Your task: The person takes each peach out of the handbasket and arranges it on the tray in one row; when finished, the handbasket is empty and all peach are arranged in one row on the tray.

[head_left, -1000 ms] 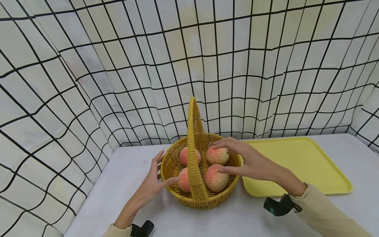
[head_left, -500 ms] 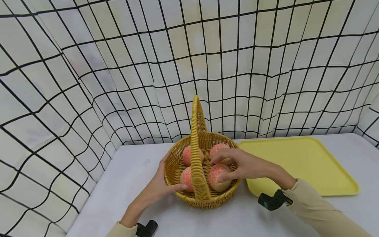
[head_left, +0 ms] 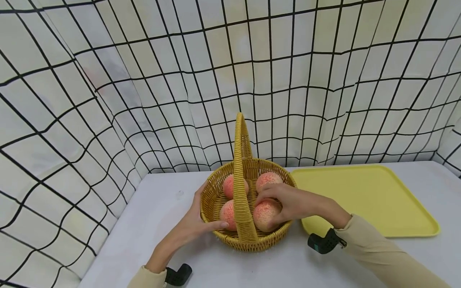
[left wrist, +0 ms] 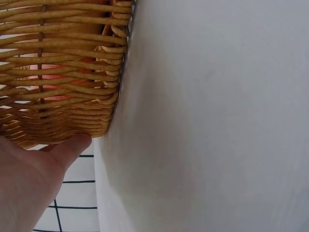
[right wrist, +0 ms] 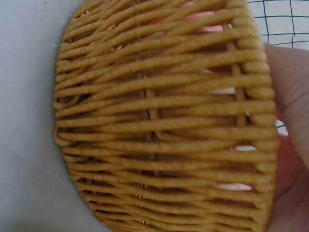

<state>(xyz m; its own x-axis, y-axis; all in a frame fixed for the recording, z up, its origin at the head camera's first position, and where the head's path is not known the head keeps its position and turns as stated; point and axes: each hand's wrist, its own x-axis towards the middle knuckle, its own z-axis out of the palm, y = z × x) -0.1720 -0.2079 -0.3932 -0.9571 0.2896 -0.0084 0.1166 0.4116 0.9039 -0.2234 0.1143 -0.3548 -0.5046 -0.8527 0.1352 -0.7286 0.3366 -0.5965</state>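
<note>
A yellow wicker basket point(head_left: 268, 242) with a tall arched handle holds several pink, pale-bottomed peaches. My left hand point(head_left: 191, 224) grips the basket's left side, its thumb over the rim and its fingers outside the wall. In the left wrist view, fingers of this hand point(left wrist: 34, 176) lie against the woven side. Reaching over the right rim, my right hand point(head_left: 297, 203) holds the front right peach point(head_left: 265, 215) between thumb and fingers. Behind it lies another peach point(head_left: 268, 180); left of the handle are a back peach point(head_left: 229, 186) and a front peach point(head_left: 227, 215). The basket wall point(right wrist: 164, 116) largely hides the grasp in the right wrist view.
A shallow yellow tray point(head_left: 363, 200) lies on the white table point(head_left: 119, 240), just right of the basket. Black netting over white sheeting point(head_left: 201, 80) rises behind the table and along its left side.
My left hand has closed on the basket's left rim. My right hand has come lower into the basket, and its fingers have closed around the front right peach.
</note>
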